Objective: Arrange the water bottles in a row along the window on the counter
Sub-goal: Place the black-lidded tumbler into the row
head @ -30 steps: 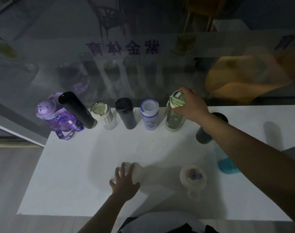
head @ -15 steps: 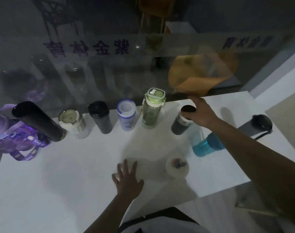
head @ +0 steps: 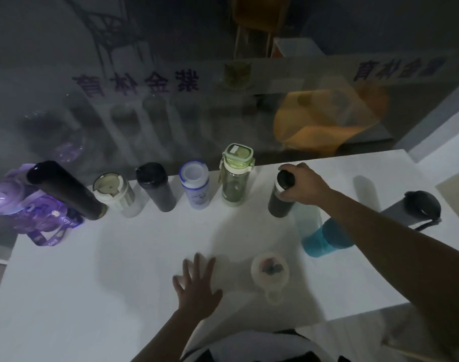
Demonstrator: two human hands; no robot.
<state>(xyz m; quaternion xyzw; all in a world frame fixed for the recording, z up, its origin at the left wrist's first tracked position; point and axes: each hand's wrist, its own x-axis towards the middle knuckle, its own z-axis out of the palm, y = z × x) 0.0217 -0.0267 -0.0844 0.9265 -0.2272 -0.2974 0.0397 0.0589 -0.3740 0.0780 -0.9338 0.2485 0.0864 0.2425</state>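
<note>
Six bottles stand in a row on the white counter [head: 134, 257] against the window [head: 171, 113]. From the left they are a purple bottle [head: 17, 202] with a purple strap whose printed lettering is too small to read, a tall black flask [head: 66, 190], a cream-lidded bottle [head: 113, 192], a dark grey flask [head: 156, 186], a white bottle with a blue rim [head: 195, 188] carrying a small blue print that cannot be made out, and a clear green-lidded bottle [head: 236, 175].

The right hand [head: 303, 185] is closed around the top of a black bottle with a white collar [head: 279, 197], which stands upright just right of the green-lidded one, slightly nearer the person. A teal bottle [head: 325, 239] stands beside it under the forearm, and a grey bottle with a black cap [head: 414, 209] stands near the counter's right edge.

The left hand [head: 197, 286] lies flat and spread on the counter, holding nothing; a pale round-lidded bottle [head: 270, 270] stands just to its right.

Purple Chinese characters on the glass read mirrored, apparently 紫金体育.
</note>
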